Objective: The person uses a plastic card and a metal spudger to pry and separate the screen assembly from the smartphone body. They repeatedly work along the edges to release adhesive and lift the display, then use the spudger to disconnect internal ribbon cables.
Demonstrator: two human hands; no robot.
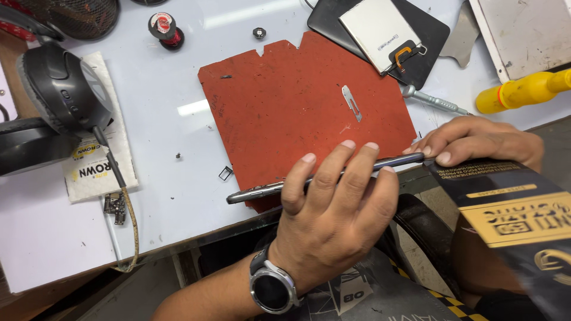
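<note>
Gripping the slim phone [324, 176] edge-up, our left hand [333, 208] clamps its middle while our right hand [476, 142] pinches its far right end, long axis running left-right over the red mat [285, 101]

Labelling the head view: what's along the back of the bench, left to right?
Black mesh basket → small red-and-black spool → small round metal nut → white rectangular panel on a black plate → grey metal tray.

White workbench [178, 83], red mat [297, 101], headphones [56, 89], paper packet [98, 166], yellow-handled screwdriver [523, 89], small spool [165, 28]
</note>
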